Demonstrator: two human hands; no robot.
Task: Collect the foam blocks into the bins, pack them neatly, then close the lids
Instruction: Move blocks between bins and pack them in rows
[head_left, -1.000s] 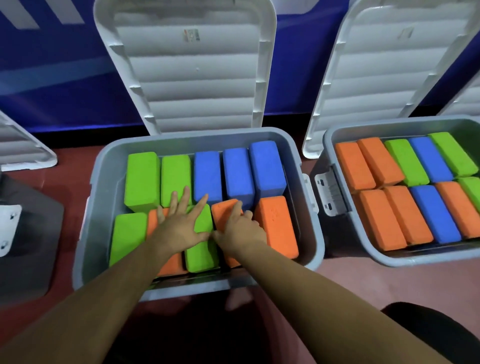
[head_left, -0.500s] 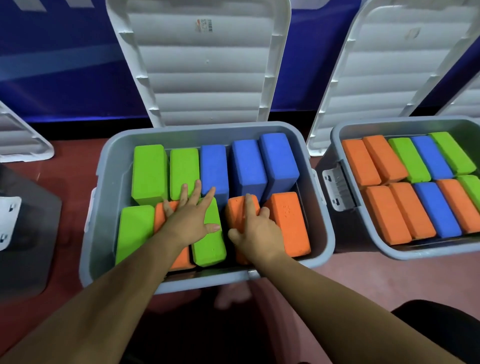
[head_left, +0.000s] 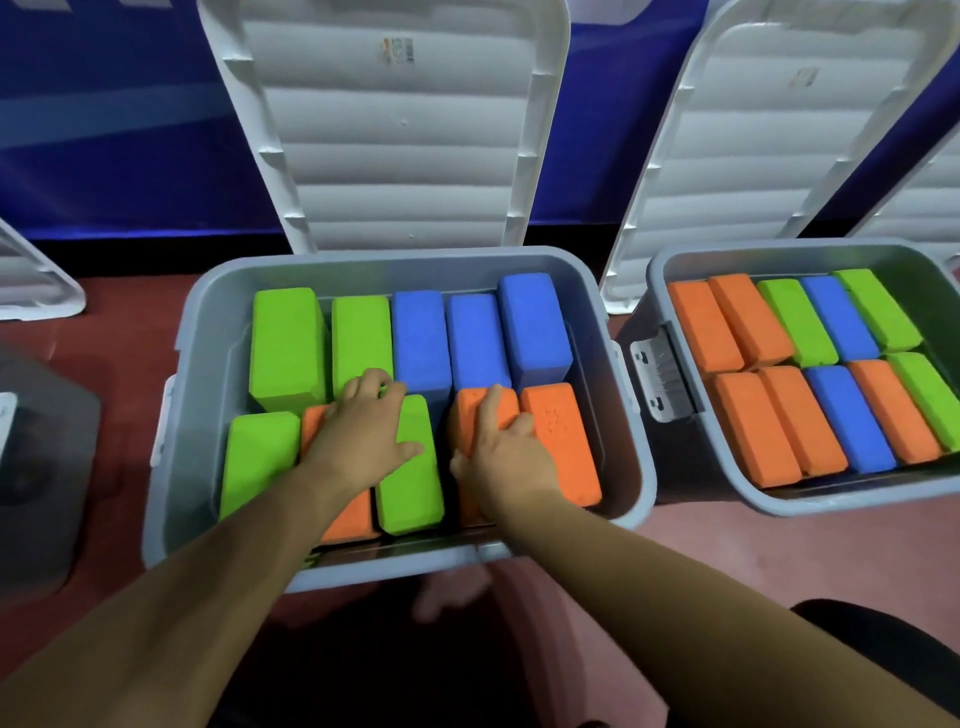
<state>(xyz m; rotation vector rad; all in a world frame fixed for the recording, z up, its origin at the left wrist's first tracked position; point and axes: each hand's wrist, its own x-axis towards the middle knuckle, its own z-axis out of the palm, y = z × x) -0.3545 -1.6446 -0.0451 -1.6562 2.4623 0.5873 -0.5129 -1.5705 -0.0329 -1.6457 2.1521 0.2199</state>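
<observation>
A grey bin (head_left: 415, 260) in front of me holds two rows of foam blocks. My left hand (head_left: 363, 431) lies across a front-row orange block (head_left: 348, 519) and green block (head_left: 413, 483); its fingers curl over their far ends and the thumb rests on the green one. My right hand (head_left: 498, 447) grips another orange block (head_left: 467, 415), index finger along its top, the other fingers tucked into the gap beside a further orange block (head_left: 561, 447). The back row has two green blocks (head_left: 285, 348) and three blue blocks (head_left: 421, 338). The white lid (head_left: 384, 130) stands open.
A second grey bin (head_left: 779, 249) at the right is packed with orange, green and blue blocks, its lid (head_left: 779, 130) open and a latch (head_left: 657, 374) on its side. A dark grey object (head_left: 47, 467) and another white lid (head_left: 31, 280) sit at the left on the red floor.
My left hand's fingers were straight and are now curled over the blocks' far ends. My right hand has shifted right with its orange block, opening a gap beside the green block.
</observation>
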